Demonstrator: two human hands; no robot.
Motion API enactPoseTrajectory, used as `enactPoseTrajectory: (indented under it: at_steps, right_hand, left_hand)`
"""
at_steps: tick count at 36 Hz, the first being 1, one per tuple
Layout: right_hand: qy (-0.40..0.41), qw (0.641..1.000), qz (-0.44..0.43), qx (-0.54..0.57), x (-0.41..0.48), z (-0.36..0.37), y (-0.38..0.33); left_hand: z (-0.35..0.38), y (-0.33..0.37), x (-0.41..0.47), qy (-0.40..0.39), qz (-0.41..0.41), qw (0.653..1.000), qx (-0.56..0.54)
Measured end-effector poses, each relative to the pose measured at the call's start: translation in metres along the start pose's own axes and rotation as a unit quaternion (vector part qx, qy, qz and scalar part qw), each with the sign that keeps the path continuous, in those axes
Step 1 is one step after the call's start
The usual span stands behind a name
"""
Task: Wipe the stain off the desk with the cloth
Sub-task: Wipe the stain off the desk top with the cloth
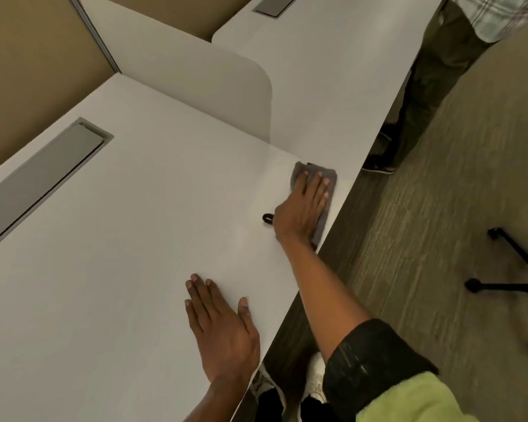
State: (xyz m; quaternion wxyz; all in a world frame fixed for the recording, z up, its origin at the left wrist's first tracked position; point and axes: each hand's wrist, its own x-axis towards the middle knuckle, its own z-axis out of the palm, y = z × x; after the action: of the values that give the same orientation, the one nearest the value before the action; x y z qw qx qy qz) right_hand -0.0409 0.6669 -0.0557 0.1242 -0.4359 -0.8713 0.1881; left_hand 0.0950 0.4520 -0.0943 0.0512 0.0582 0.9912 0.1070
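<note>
A grey cloth (301,173) lies flat on the white desk (134,239), close to its right edge. My right hand (302,208) presses down on the cloth with fingers spread, covering most of it. A small black loop (267,218) pokes out beside my right thumb, likely the cloth's hanging tab. My left hand (220,327) rests flat and empty on the desk near the front edge. I see no stain on the bare desk surface; anything under the cloth is hidden.
A white divider panel (195,86) stands behind the cloth. A grey cable flap (43,175) is set into the desk at left. Another person's legs (424,86) stand at the desk's far right. A black chair base (515,269) sits on the carpet.
</note>
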Motion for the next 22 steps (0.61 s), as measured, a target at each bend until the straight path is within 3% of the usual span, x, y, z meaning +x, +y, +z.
enactPoseTrajectory:
  at_steps: [2, 5, 10, 13, 18, 22]
  right_hand:
    - [-0.004, 0.999, -0.033, 0.005, -0.025, 0.008, -0.007]
    - [-0.044, 0.983, -0.176, -0.002, -0.043, 0.017, -0.013]
    - [-0.131, 0.935, -0.328, 0.018, 0.018, 0.018, -0.018]
    - [-0.126, 0.948, -0.292, 0.023, 0.050, 0.012, -0.020]
    - [-0.077, 0.988, -0.135, 0.020, 0.057, 0.001, -0.015]
    - [-0.028, 0.999, -0.045, -0.012, 0.037, -0.006, 0.010]
  left_hand:
    - [0.000, 0.001, 0.000, 0.000, -0.004, 1.000, 0.002]
    - [-0.001, 0.002, 0.000, 0.000, -0.006, 1.000, 0.001]
    - [0.001, 0.001, 0.000, -0.001, -0.002, 1.000, 0.013]
    - [0.002, 0.001, 0.001, -0.005, -0.004, 1.000, 0.017]
    - [-0.001, 0.002, 0.001, -0.005, -0.004, 1.000, 0.013]
    - [-0.002, 0.003, 0.000, -0.005, -0.005, 1.000, 0.009]
